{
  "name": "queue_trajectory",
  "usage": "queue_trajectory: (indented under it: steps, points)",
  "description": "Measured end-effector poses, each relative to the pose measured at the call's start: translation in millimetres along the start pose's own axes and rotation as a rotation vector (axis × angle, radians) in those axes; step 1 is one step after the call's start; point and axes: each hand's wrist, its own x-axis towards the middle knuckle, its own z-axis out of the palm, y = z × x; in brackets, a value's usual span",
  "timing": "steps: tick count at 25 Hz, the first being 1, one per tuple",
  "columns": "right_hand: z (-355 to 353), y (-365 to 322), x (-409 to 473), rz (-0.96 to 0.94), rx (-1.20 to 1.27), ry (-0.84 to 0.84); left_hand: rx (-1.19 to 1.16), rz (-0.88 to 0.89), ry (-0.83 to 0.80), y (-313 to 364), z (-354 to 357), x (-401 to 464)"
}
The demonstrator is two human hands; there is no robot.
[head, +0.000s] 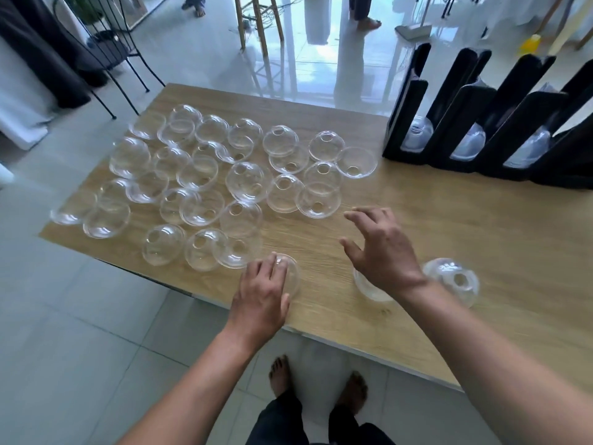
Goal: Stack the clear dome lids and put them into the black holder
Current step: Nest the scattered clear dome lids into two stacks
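Several clear dome lids (247, 181) lie scattered over the left half of the wooden table (465, 226), some dome up, some rim up. My left hand (261, 293) rests on one dome lid (290, 274) near the front edge, fingers curved over its top. My right hand (382, 248) hovers above the table with fingers spread, holding nothing. A lid (369, 285) lies partly hidden under its wrist. A short stack of lids (454, 281) sits to its right. The black holder (487, 123) stands at the back right, with stacked lids (471, 142) in its slots.
A black wire chair (106, 49) stands on the tiled floor beyond the table's left corner. Wooden stool legs (256, 24) and other people's feet are farther back. My own bare feet (317, 383) show below the table's front edge.
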Motion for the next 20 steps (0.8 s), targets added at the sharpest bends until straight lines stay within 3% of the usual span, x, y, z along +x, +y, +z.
queue_trajectory:
  steps: [7,10,13,15,17,20]
  points:
    - [46.9,-12.2,76.8,-0.094,-0.486,-0.323,-0.08,0.129,-0.032,1.7,5.1,7.6]
    - [40.0,-6.5,61.4,0.041,-0.148,-0.154,-0.133,0.137,-0.111,-5.2,7.8,17.2]
    - [22.2,8.5,55.1,0.441,0.519,-0.025,-0.166,0.16,-0.183,-5.7,13.5,23.2]
    - [13.6,27.7,60.4,0.756,0.796,-0.044,-0.19,0.174,-0.204,-5.3,16.8,29.5]
    - [7.5,45.9,63.1,0.952,0.817,-0.075,-0.217,0.179,-0.193,-5.1,20.0,35.0]
    - [8.4,63.0,66.6,0.96,0.538,-0.072,-0.26,0.179,-0.169,-5.5,23.2,40.5]
